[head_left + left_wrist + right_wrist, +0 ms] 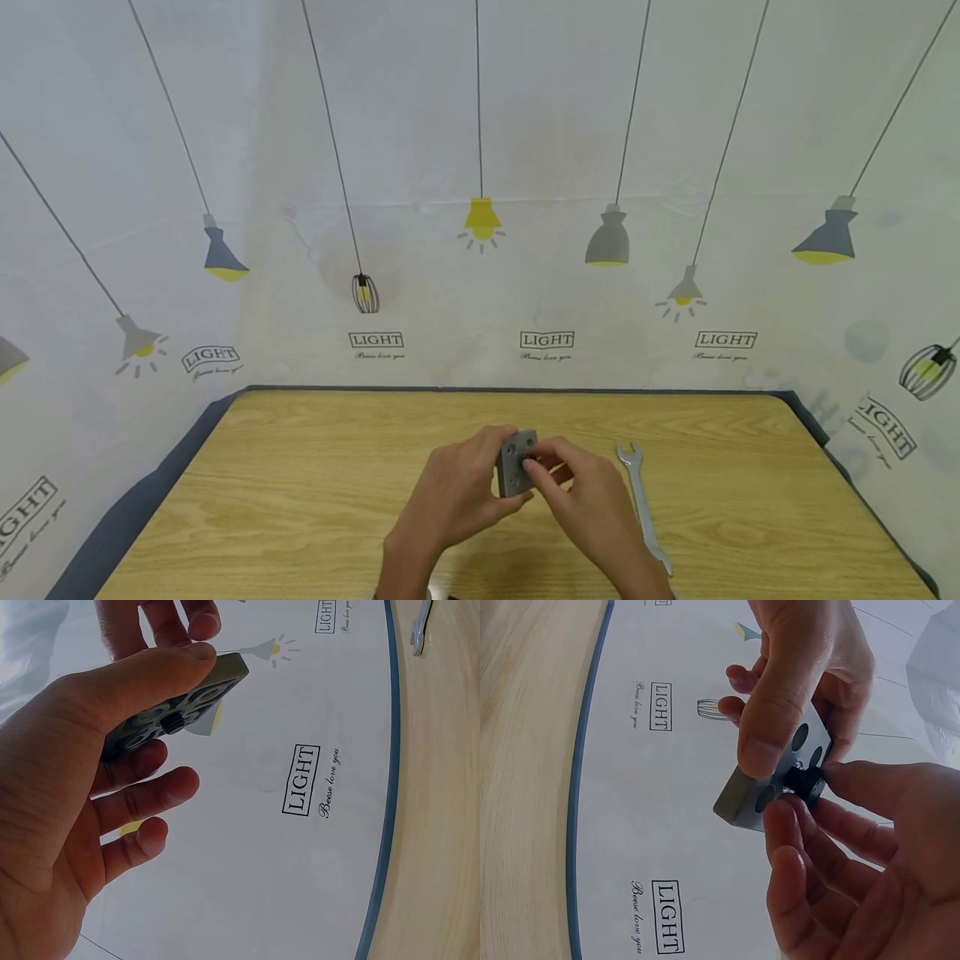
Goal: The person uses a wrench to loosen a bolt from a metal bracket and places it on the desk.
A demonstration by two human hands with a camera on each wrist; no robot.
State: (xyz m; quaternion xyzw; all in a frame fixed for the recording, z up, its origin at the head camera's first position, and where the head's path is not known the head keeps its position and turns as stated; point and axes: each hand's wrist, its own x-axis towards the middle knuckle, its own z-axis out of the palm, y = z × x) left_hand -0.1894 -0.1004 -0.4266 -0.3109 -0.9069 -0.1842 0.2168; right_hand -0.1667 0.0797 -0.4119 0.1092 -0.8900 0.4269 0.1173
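Head view: left hand [457,487] grips a gray drilled block [507,477] by its edges, held above the wood-grain tabletop [300,483]; right hand [588,500] has its fingers at the block's holed face. Open-end wrench [642,504] lies on the tabletop beside the right hand.

Left wrist view: the left thumb presses along the block's edge, the lower fingers curled; a dark projection [173,722] shows on the face.

Right wrist view: the right thumb and fingertips pinch a black fastener [802,779] seated against the face, between holes.
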